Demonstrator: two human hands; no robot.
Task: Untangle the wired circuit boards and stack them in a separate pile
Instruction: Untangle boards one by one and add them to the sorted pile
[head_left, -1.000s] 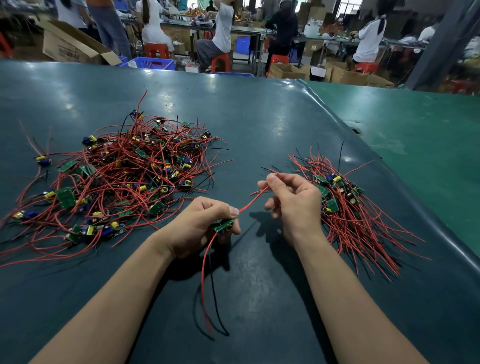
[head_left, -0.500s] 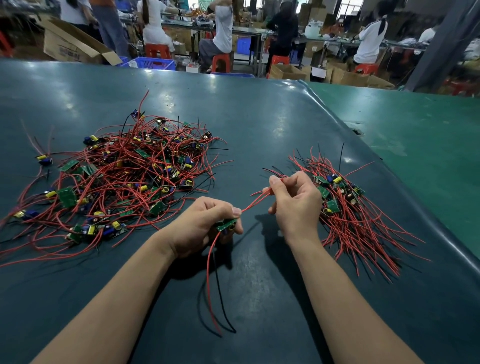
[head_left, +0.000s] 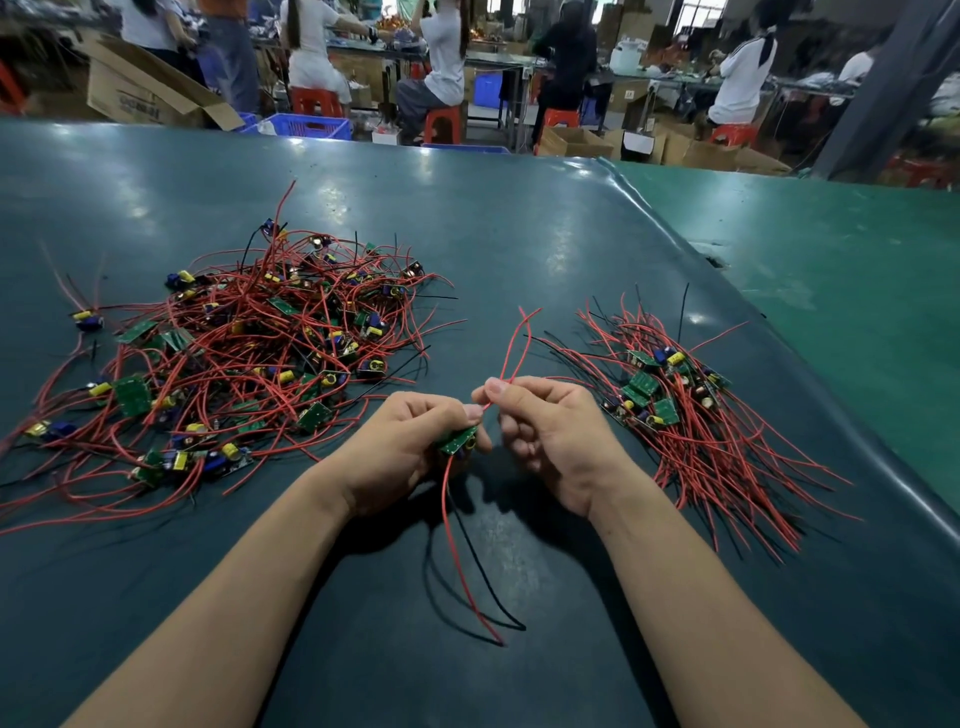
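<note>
Left hand (head_left: 410, 447) grips circuit board (head_left: 457, 440); right hand (head_left: 545, 431) pinches red wires (head_left: 511, 353).

On the dark green table (head_left: 519, 234), the tangled heap of red-wired circuit boards (head_left: 249, 364) sits left, the sorted pile of red-wired boards (head_left: 691, 415) right, both hands between them.
</note>
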